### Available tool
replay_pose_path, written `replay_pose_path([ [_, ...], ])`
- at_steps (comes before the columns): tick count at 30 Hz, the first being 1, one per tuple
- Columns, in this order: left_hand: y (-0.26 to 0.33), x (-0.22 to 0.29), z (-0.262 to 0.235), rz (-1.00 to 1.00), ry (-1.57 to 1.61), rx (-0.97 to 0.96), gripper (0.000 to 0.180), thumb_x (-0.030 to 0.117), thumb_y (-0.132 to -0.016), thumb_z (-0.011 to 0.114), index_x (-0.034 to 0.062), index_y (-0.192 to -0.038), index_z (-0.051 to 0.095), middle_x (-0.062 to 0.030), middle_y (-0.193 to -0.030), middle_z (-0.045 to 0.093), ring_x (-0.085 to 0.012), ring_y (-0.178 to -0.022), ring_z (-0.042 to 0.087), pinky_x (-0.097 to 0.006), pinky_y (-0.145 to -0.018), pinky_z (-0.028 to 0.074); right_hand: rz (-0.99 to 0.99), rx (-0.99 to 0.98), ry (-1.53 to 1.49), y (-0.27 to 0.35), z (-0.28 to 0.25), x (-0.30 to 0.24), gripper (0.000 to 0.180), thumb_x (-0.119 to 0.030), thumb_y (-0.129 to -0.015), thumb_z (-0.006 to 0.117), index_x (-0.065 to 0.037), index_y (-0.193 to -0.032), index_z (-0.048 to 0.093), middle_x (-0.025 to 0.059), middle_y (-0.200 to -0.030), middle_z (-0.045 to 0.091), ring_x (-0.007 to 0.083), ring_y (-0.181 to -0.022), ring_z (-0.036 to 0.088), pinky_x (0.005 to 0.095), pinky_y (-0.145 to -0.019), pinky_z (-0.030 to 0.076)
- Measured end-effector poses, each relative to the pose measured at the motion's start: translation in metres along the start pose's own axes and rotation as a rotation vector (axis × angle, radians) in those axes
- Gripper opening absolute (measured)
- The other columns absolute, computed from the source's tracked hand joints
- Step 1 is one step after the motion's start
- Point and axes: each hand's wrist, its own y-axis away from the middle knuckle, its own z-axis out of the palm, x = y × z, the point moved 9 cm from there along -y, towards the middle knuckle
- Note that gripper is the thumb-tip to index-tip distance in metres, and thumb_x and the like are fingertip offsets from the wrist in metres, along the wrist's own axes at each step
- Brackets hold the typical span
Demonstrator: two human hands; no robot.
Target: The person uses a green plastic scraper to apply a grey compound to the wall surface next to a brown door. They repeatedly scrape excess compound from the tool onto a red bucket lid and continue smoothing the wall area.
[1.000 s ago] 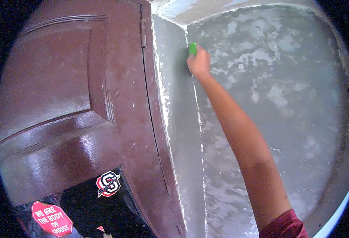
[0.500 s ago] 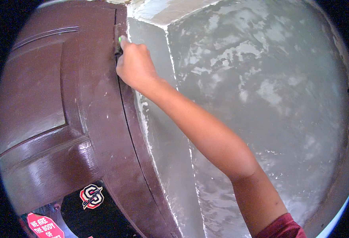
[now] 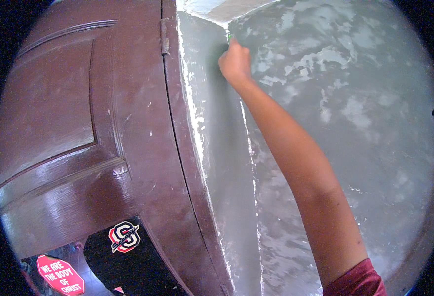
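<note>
1. The right hand [image 3: 234, 63] is raised high, at about 12 o'clock in the head view, with the arm running down to a dark red sleeve [image 3: 357, 282] at 5 o'clock.

2. Its fingers are curled tight together around a small green tool [image 3: 229, 37]; only the tool's green tip shows above the knuckles, so its kind cannot be told.

3. The tool's tip sits at the inner corner where the narrow grey wall strip [image 3: 212, 123] meets the broad grey wall [image 3: 355, 123], just below the pale ceiling edge [image 3: 227, 7].

4. Judging from this, the step in hand is working the top of that corner seam, with the tip at the joint.

5. The next move, as I judge it, calls for keeping the tip in the seam with steady pressure, staying on the grey side and clear of the brown wood.

6. The dark brown door [image 3: 78, 123] fills the 9 o'clock side, its hinge [image 3: 164, 37] at 11 o'clock, well apart from the hand.

7. White flecks line the frame edge [image 3: 195, 123] between door and wall strip.

8. The left hand is out of view.

9. No container shows; at 7 o'clock there are only a red octagonal sticker [image 3: 59, 274] and a round emblem [image 3: 124, 237] on a dark surface.
</note>
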Motion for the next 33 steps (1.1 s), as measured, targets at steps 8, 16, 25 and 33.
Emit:
replay_pose_path([
  [8,0.010,0.026,0.016,0.084,0.013,-0.076,0.036,0.030,-0.094,0.049,-0.0004,-0.094,0.067,0.0007,-0.070,0.057,-0.0087,-0.057,0.045,-0.023,-0.053,0.033,-0.269,-0.047,-0.075,0.014,0.012,-0.072,0.029,0.002,-0.073,0.051,0.005,-0.100,0.061,0.0298,-0.083,0.062,0.0473,-0.082,0.062,0.0487,-0.079,0.051],
  [16,-0.002,0.024,0.023,0.071,-0.036,-0.058,0.037,0.030,-0.095,0.048,-0.0024,-0.097,0.065,-0.0004,-0.068,0.056,-0.0085,-0.057,0.046,-0.023,-0.052,0.033,-0.471,-0.001,-0.226,0.047,-0.024,-0.145,0.036,0.001,-0.072,0.053,0.006,-0.107,0.058,0.0279,-0.080,0.063,0.0463,-0.076,0.062,0.0506,-0.077,0.050],
  [25,0.002,0.039,0.022,0.086,0.034,-0.104,0.033,0.027,-0.096,0.049,-0.0017,-0.102,0.063,-0.0035,-0.076,0.060,-0.0112,-0.060,0.049,-0.026,-0.055,0.039,-0.080,0.196,-0.190,-0.020,-0.039,-0.027,0.028,-0.002,-0.072,0.058,0.003,-0.099,0.062,0.0271,-0.086,0.064,0.0435,-0.085,0.063,0.0472,-0.078,0.050],
  [33,-0.010,0.043,0.014,0.087,-0.009,-0.097,0.033,0.027,-0.096,0.049,-0.0010,-0.103,0.063,-0.0030,-0.077,0.060,-0.0107,-0.061,0.049,-0.026,-0.056,0.039,-0.169,0.056,-0.060,-0.029,0.019,-0.049,0.026,0.000,-0.069,0.056,0.003,-0.094,0.064,0.0285,-0.085,0.063,0.0440,-0.086,0.062,0.0464,-0.081,0.050],
])
